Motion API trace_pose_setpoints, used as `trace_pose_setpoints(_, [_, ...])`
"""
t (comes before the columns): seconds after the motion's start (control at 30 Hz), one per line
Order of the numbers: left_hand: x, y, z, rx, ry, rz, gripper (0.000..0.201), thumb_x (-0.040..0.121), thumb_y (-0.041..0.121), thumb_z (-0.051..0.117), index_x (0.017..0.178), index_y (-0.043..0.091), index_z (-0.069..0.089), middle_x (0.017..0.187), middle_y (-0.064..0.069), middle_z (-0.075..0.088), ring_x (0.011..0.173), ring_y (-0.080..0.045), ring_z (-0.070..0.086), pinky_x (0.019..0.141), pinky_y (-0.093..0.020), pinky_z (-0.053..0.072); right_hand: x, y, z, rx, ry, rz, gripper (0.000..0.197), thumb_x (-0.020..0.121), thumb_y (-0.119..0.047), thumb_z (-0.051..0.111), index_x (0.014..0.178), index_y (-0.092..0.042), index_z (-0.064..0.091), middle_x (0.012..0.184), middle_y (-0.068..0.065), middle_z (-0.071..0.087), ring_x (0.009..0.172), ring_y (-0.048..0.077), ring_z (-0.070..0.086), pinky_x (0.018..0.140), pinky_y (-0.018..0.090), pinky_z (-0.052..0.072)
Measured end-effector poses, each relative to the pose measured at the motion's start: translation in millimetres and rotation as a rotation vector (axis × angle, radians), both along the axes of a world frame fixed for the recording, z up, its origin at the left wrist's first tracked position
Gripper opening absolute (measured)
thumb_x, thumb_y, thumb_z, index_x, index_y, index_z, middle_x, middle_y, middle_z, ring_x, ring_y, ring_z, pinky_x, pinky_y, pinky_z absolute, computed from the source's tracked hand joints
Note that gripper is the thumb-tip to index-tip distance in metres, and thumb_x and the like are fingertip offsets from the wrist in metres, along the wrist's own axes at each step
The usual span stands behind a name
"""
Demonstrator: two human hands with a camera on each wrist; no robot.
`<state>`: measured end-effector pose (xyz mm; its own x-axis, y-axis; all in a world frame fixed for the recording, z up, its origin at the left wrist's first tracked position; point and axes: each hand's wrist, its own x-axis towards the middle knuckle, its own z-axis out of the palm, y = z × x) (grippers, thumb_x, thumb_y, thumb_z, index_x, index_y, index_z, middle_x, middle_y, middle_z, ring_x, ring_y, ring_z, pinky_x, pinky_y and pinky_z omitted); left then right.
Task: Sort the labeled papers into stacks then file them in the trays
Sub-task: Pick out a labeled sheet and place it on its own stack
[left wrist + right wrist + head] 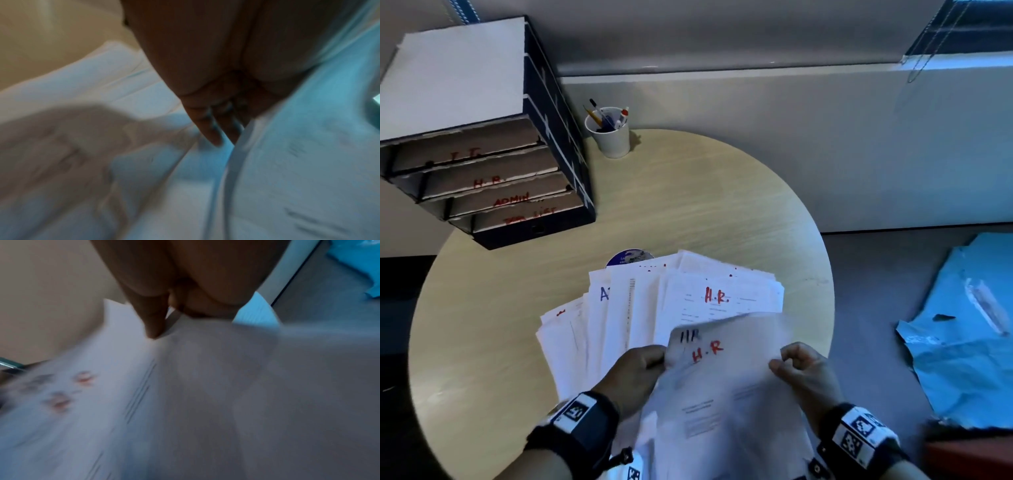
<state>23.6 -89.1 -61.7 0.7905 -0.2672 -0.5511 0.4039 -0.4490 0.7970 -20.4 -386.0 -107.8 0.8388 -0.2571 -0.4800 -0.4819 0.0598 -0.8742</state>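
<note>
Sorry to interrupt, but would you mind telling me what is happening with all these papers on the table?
A person is sorting labeled papers. Both hands, left hand and right hand, pinch the top corners of a sheet marked H.R above a fanned pile of papers on the round table. The stacked trays, labeled I.T., H.R. and ADMIN, stand at the far left; nothing looks filed yet.

Dim bluish light, wrist views motion-blurred

Round pale wooden table (688,205) against grey wall (722,34), window blind (962,27) above.
</note>
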Motion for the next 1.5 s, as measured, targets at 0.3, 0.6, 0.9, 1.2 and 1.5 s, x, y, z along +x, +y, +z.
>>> trace_pose_setpoints(0.3, [52,-44,-15,0.659,-0.148,-0.083,0.043,0.085,0.038,0.069,0.112,0.014,0.047,0.123,-0.012,0.043,0.112,-0.035,0.049,0.092,-0.042,0.048,-10,-12,-23,-0.104,0.144,-0.041,0.063,0.080,0.012,0.067,0.129,-0.023,0.050,0.093,0.017,0.073,0.083,0.036,0.069,0.084,0.052,0.054])
trace_pose_setpoints(0.6, [59,-49,-24,0.666,-0.017,0.083,0.068,0.074,0.040,0.080,0.128,0.023,0.044,0.127,-0.006,0.048,0.118,-0.029,0.051,0.097,-0.045,0.049,-12,-7,-26,-0.157,0.137,0.036,0.023,0.078,0.010,0.068,0.085,-0.011,0.071,0.077,0.009,0.073,0.072,0.022,0.062,0.068,0.035,0.049])
trace_pose_setpoints(0.9, [60,-60,-25,0.715,-0.007,0.125,0.071,0.067,0.048,0.081,0.120,0.020,0.042,0.116,-0.004,0.053,0.107,-0.027,0.058,0.086,-0.039,0.053,-15,-7,-28,-0.132,0.133,0.046,0.034,0.079,0.009,0.066,0.091,-0.021,0.075,0.087,0.012,0.076,0.081,0.029,0.068,0.077,0.047,0.055])
trace_pose_setpoints(1.2, [32,-30,-11,0.072,-0.104,0.239,0.020,0.089,0.013,0.067,0.071,0.016,0.059,0.066,0.001,0.062,0.063,-0.017,0.055,0.060,-0.027,0.043,-20,-22,-17,0.263,0.132,-0.095,0.037,0.063,-0.006,0.081,0.095,0.003,0.065,0.077,0.020,0.065,0.061,0.023,0.055,0.048,0.025,0.043])
trace_pose_setpoints(1.5, [3,-8,-3,-0.102,0.030,-0.014,0.013,0.089,-0.003,0.066,0.088,0.006,0.076,0.095,-0.016,0.076,0.086,-0.020,0.070,0.082,-0.047,0.058,-14,-11,10,0.224,-0.032,0.008,0.025,0.070,0.014,0.066,0.092,0.002,0.068,0.081,0.013,0.075,0.072,0.017,0.068,0.061,0.022,0.056])
